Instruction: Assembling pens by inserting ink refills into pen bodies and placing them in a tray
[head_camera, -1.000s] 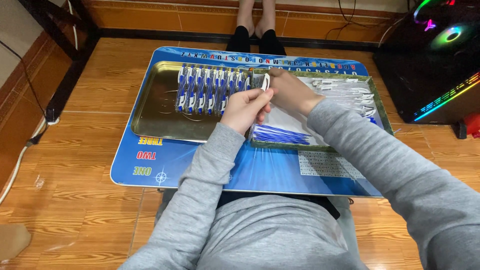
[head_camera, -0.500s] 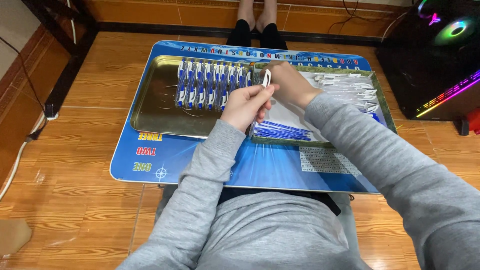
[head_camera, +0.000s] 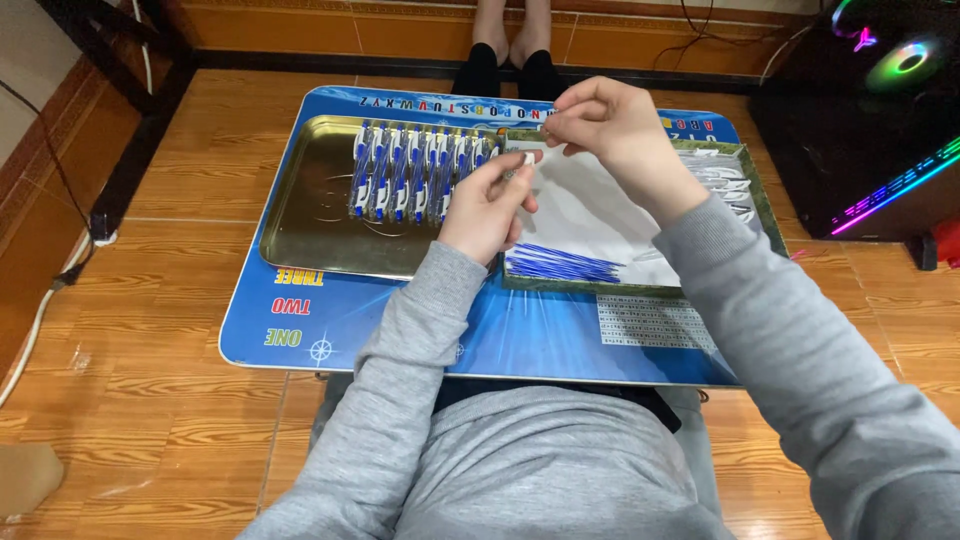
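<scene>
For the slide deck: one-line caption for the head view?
Left hand and right hand pinch a small white piece above a gold tray of blue-and-white pens.

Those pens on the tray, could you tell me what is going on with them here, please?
A person in grey sleeves sits at a low blue table. The left hand pinches a small white part, and the right hand is raised just above it. A row of blue-and-white pens lies in the gold tray; loose blue refills lie in the tray beside it.

Small white piece (head_camera: 527, 159) mostly hidden
</scene>
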